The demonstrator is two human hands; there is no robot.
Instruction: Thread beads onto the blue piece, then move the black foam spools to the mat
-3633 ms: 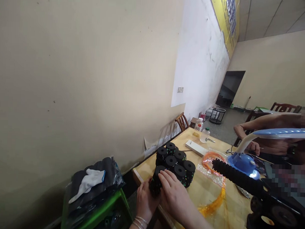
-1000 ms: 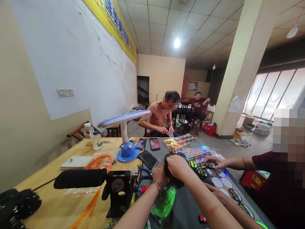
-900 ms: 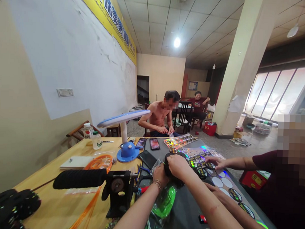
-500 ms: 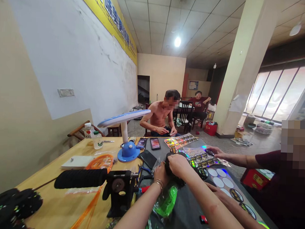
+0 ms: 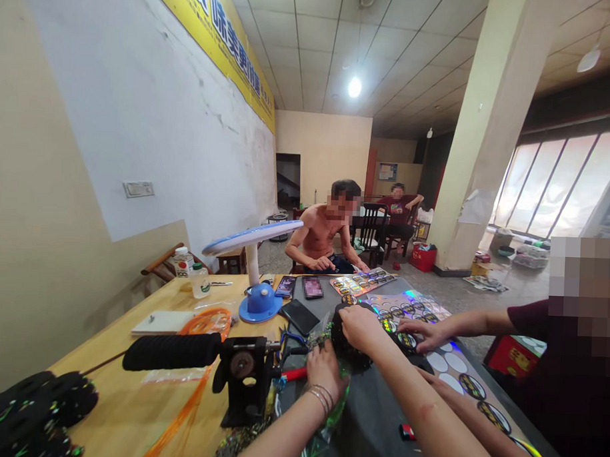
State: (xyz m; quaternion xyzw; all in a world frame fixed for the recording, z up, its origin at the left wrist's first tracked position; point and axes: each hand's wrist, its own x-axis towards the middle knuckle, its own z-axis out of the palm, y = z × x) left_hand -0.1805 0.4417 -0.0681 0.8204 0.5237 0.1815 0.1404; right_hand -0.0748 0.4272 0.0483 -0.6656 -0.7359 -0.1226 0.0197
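Observation:
My right hand point(image 5: 360, 328) is closed on a dark, rounded, foam-like bundle point(image 5: 338, 336) above the middle of the table. Its fingertips are partly hidden behind it. Just left of and below it, my left hand point(image 5: 327, 372), with bracelets at the wrist, reaches over a clear plastic bag point(image 5: 326, 330) with its fingers apart. Bright green material point(image 5: 343, 393) shows through plastic beside that hand. Close to its left stands a black clamp-like device point(image 5: 242, 379) with a padded black handle point(image 5: 173, 350) and a red-covered part point(image 5: 294, 374).
Sheets of round stickers point(image 5: 407, 312) lie on the right, where a co-worker's hand point(image 5: 424, 336) rests on them. A blue-based lamp point(image 5: 259, 301), phones point(image 5: 313, 287) and orange strands point(image 5: 209, 322) lie beyond. Speckled black rolls point(image 5: 33, 406) sit at lower left. Another person point(image 5: 325, 236) sits opposite.
My left hand has drawn back from the dark bundle, down over the bag, and its fingers have spread. My right hand stays on the bundle. The co-worker's hand has moved nearer over the stickers.

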